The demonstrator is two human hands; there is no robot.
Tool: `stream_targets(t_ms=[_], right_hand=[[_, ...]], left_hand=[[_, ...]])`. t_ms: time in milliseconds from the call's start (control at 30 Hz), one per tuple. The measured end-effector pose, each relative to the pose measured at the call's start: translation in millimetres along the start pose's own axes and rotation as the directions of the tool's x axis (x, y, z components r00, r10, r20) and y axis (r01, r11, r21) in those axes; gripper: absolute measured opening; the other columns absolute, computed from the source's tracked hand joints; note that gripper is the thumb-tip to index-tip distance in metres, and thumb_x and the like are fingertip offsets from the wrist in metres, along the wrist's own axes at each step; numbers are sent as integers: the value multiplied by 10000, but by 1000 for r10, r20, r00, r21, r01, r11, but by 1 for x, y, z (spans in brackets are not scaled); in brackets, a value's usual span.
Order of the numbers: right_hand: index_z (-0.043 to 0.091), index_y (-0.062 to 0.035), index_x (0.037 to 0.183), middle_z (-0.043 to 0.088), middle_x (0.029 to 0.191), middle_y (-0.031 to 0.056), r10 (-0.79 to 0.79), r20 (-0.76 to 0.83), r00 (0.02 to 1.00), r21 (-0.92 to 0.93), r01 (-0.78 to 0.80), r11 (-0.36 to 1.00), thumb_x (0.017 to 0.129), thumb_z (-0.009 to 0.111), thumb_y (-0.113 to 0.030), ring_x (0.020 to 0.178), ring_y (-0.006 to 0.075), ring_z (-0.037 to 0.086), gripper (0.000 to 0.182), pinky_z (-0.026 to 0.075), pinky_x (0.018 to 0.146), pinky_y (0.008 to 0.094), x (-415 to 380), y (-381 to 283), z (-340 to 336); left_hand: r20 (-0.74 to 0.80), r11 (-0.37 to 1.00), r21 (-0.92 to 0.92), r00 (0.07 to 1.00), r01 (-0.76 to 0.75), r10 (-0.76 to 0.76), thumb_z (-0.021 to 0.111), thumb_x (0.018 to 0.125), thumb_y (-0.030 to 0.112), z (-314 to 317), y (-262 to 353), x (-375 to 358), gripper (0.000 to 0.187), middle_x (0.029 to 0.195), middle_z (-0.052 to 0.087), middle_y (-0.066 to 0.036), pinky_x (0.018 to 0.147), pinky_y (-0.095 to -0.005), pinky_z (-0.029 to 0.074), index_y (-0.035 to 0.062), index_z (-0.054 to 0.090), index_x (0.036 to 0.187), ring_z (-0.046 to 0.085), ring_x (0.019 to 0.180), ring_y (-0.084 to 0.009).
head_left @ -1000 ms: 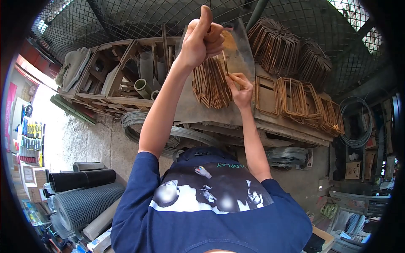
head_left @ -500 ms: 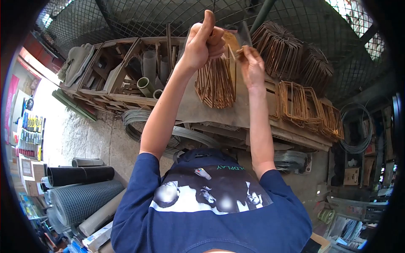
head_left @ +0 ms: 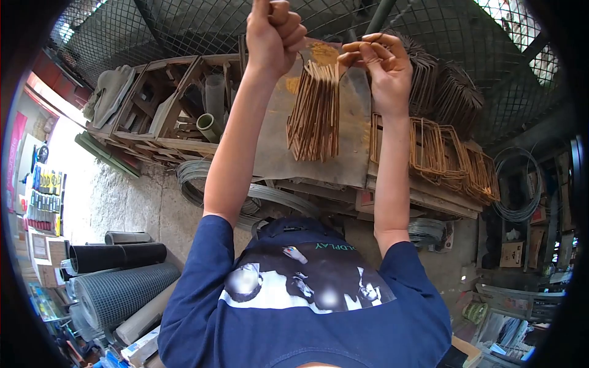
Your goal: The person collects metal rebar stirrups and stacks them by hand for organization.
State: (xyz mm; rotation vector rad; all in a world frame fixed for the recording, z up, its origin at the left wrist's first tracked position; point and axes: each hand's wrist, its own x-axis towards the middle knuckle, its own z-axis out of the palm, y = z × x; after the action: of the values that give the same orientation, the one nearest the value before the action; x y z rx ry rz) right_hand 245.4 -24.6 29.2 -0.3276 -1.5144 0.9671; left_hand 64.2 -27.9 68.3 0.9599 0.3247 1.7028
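A bundle of rusty bent steel-bar stirrups (head_left: 314, 116) stands on a grey sheet (head_left: 270, 141) on the bench in front of me. My left hand (head_left: 273, 40) is raised at the bundle's upper left, its fingers curled closed and the thumb up. Whatever it grips is hidden. On the upper right, my right hand (head_left: 383, 67) has its thumb and fingertips pinched together, apart from the bars. Anything between those fingertips is too thin to make out. Thin dark lines show near the bundle's top, close to both hands.
More rusty stirrups (head_left: 438, 147) hang along the bench's right side, with darker bundles (head_left: 457, 98) behind. Wooden compartments (head_left: 175, 101) holding a green tube (head_left: 210, 126) stand left. Coiled wire (head_left: 196, 178) lies below. Rolls of mesh (head_left: 126, 291) rest on the floor at left.
Both hands have moved apart: the left up and to the left, the right up and to the right. More of the bundle's top now shows between them.
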Motion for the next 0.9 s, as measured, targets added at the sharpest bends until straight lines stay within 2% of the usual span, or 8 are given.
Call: stream_targets(t_ms=[67,167,267,433,500,633,767,900], right_hand=[[518,-45,1021,657,863,144,-17,-39,999,14,17,1000,924,512,-104,737,199,646,114,545,688,332,-3,-1,-1],[517,-52,1021,658,852,133,65,-33,997,-2,-65,998,928,505,-108,774,210,654,109,549,699,342,-19,18,-14],[512,-49,1017,659,869,137,91,-88,992,84,-83,993,933,493,-104,824,223,658,102,551,727,342,-27,37,-30],[529,-24,958,659,894,139,37,-8,999,-112,-38,993,929,483,-52,875,232,654,61,544,801,345,-31,25,-25],[547,0,921,662,881,120,-2,28,1000,-296,10,955,916,497,-24,864,222,657,56,549,789,338,-30,18,-20],[573,21,925,659,863,107,4,22,1000,-173,0,985,906,530,-51,819,188,664,87,555,742,285,-8,10,-22],[576,3,927,658,890,109,11,108,994,-317,24,948,907,505,-15,830,208,663,76,570,747,326,11,4,-19],[585,7,930,659,895,112,-23,126,992,-260,55,964,903,513,-16,854,214,660,80,566,772,334,22,9,-16]], left_hand=[[-4,998,-52,1000,24,-24,324,896,632,-1,0,-2,606,419,165,65,324,-250,86,200,204,488,119,334,-65],[18,985,166,998,52,-56,342,898,622,-19,-18,-6,600,428,159,70,332,-252,98,202,206,492,135,334,-67],[27,987,161,1000,-4,0,348,897,621,-35,-27,-2,602,432,161,71,335,-252,103,197,205,493,145,337,-69],[40,941,334,999,-47,35,365,920,574,-38,-41,8,585,449,185,76,349,-254,111,202,230,489,161,353,-60],[40,947,317,998,-55,45,366,920,572,-32,-42,9,585,448,188,75,349,-256,111,201,232,489,162,352,-61],[9,953,291,996,-84,85,368,919,574,-18,-36,11,578,438,196,70,341,-261,113,207,228,495,160,346,-62],[7,970,222,994,-104,105,362,917,579,-11,-28,16,566,436,187,76,330,-257,111,217,219,506,153,340,-64],[-52,982,183,998,-37,47,358,917,580,-4,-19,17,559,438,183,83,318,-247,102,223,219,510,150,337,-57]])
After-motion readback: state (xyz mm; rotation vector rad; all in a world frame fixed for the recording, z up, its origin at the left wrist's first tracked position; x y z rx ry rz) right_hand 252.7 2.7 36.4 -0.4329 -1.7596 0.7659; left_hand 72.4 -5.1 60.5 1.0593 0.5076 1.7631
